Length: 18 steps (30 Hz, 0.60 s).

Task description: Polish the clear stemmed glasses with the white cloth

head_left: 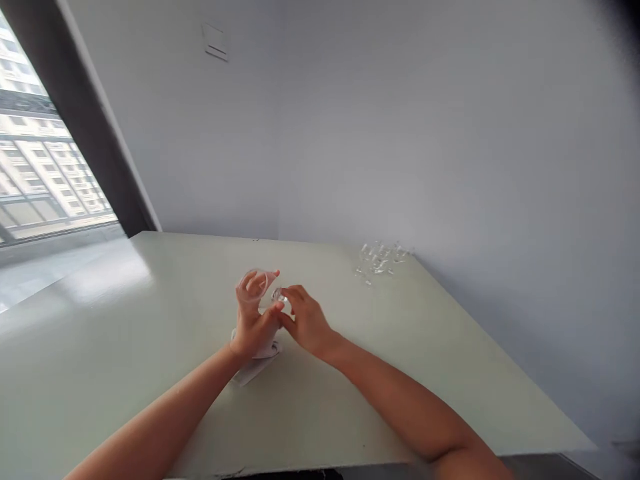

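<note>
My left hand (pixel 256 328) is closed around a clear, round-rimmed piece (pixel 254 285) that looks like a small transparent cup; its lower part is hidden by the fingers. Close against it, my right hand (pixel 309 322) pinches a small clear piece (pixel 279 295) between thumb and fingers. The two hands touch near the thumbs, above the table. Below my left wrist lies a whitish, folded item (pixel 253 370), partly covered by the hand, its kind unclear.
A cluster of several small clear pieces (pixel 380 257) lies at the back right of the pale green table (pixel 425 320). Grey walls (pixel 400 133) meet behind it, with a switch plate (pixel 215 41) on the left one. A window (pixel 40 133) is at the far left.
</note>
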Available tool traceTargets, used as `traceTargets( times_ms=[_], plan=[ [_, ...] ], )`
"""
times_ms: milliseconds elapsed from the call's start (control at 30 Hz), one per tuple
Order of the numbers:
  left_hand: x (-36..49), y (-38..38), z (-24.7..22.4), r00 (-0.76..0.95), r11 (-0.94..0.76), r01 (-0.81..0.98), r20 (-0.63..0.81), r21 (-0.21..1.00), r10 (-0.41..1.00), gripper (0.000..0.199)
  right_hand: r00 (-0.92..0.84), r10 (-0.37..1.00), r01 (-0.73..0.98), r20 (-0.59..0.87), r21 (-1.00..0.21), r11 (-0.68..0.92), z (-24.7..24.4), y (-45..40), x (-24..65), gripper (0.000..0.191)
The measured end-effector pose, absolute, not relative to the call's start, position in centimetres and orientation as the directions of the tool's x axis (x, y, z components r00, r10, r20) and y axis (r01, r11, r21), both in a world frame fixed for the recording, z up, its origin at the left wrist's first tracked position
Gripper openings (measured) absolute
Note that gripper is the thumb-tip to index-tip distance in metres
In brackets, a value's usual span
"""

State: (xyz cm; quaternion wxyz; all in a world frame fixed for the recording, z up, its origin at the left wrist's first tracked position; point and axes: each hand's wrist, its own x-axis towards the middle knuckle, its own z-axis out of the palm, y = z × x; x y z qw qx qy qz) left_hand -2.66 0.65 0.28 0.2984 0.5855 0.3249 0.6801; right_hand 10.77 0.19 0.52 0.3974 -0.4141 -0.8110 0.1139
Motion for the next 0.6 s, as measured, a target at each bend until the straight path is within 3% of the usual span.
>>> traceTargets(
  times_ms=[133, 267, 433, 600],
  plan=[
    [-2.2, 0.4, -1.3, 0.126, -0.757, 0.145, 0.747, 0.637, 0.653, 0.07, -0.31, 0.832, 0.637, 0.46, -0.549, 0.541, -0.1, 0.5, 10.7, 0.013],
    [-2.7, 1.5, -2.5, 0.244, -0.681, 0.35, 0.639, 0.643, 0.729, 0.085, -0.155, 0.869, 0.522, 0.47, -0.708, 0.476, -0.1, 1.5, 12.8, 0.012],
    [-3.1, 3.0, -4.1, 0.158, -0.424, 0.411, 0.395, 0.807, 0.905, 0.061, 0.248, 0.924, 0.378, 0.292, -0.907, 0.185, -0.2, 2.4, 20.1, 0.033],
    [-3.1, 4.2, -4.4, 0.017, -0.146, 0.325, 0.148, 0.935, 0.989, 0.054, 0.592, 0.77, 0.378, 0.237, -0.926, -0.006, -1.5, 3.7, 30.1, 0.035]
  ],
)
